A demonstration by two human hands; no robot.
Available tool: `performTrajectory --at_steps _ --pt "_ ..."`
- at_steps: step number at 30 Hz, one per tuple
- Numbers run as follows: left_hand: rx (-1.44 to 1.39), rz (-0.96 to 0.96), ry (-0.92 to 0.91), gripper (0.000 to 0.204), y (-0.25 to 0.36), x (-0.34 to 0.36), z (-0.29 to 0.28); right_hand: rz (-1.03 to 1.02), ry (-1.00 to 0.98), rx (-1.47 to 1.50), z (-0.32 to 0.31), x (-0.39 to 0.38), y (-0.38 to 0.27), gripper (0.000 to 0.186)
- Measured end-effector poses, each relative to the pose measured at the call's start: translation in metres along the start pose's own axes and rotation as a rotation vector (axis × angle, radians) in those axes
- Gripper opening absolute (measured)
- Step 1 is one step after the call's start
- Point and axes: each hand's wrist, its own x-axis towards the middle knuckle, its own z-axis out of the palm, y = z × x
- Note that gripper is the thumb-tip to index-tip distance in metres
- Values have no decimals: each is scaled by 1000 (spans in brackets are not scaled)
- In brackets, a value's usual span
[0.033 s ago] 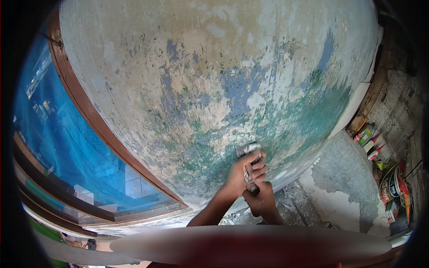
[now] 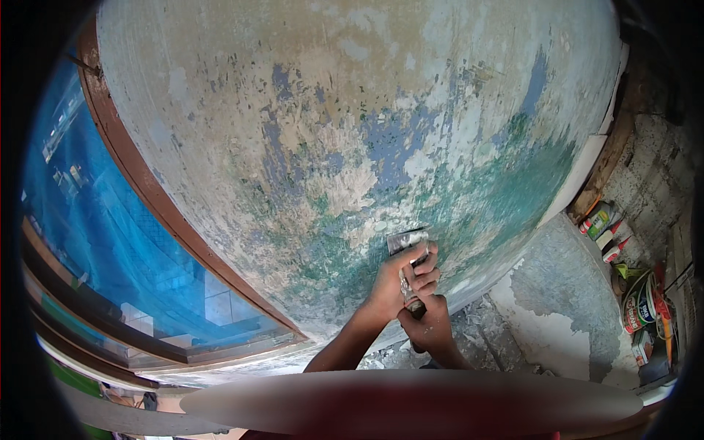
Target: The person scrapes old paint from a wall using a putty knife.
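Note:
A paint scraper (image 2: 405, 240) with a wide metal blade lies against a wall (image 2: 315, 158) of flaking paint in green, blue-grey, beige and white. My left hand (image 2: 389, 286) is closed around its upper part just below the blade, fingers curled over the front. Lower down, my right hand (image 2: 431, 328) grips the end of the handle, its fingers wrapped round and pressed close to my left hand. Between the two hands part of the handle shows, smeared white. The blade's edge rests at the wall's green, patchy area; specks of dust cling to my right hand.
On the left stands a brown-framed window (image 2: 136, 158) with blue sheeting behind it. Paint flakes (image 2: 473, 334) litter the floor below my hands. At the right, bottles (image 2: 601, 227), a paint can (image 2: 640, 308) and other items stand along a rough wall (image 2: 653, 169).
The scraper blade has shifted very slightly up the wall and looks sharper than before. Both hands keep the same grip.

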Motion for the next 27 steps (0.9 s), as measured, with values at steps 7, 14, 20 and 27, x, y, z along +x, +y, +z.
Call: performTrajectory --at_steps 7,14,20,27 --pt "42 -23 38 22 -11 -2 -16 102 5 -19 7 -15 12 12" --pt "58 -5 -28 21 2 4 3 -34 64 -32 2 -2 -1 11" --pt "41 -18 37 21 -8 2 -10 55 22 9 4 -11 13 13" --pt "35 -37 -49 20 -5 4 -5 33 29 -64 0 -9 2 13"
